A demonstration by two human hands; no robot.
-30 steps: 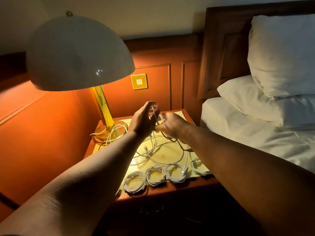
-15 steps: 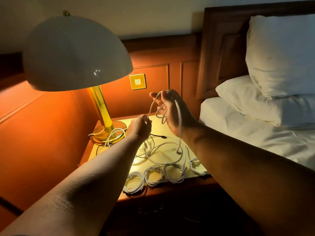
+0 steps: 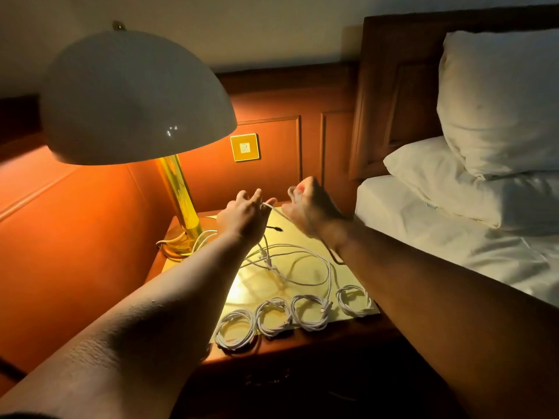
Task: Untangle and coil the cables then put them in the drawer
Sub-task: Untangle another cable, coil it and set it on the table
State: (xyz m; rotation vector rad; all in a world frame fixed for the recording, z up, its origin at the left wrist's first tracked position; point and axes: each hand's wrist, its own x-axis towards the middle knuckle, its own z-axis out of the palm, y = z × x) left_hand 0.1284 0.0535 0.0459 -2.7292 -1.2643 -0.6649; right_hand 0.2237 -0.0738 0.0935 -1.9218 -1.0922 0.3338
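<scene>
A white cable (image 3: 276, 211) stretches between my two hands above the nightstand (image 3: 302, 346). My left hand (image 3: 243, 217) pinches it at the fingertips. My right hand (image 3: 308, 207) is curled round its loops, which show at the knuckles. The rest of the loose white cable (image 3: 302, 261) lies tangled on the lit tabletop below. Several coiled white cables (image 3: 298, 314) sit in a row along the front edge. The drawer is lost in the dark below the top.
A domed lamp (image 3: 133, 98) with a brass stem (image 3: 178, 195) stands at the back left, with cable around its base. A small black plug (image 3: 276, 228) lies near my left hand. The bed (image 3: 453, 231) with pillows is on the right. A wall switch (image 3: 245, 147) is behind.
My right hand has come down from its raised position and curled round the loops. My left hand has risen to meet it, and the cable is now pulled taut between them.
</scene>
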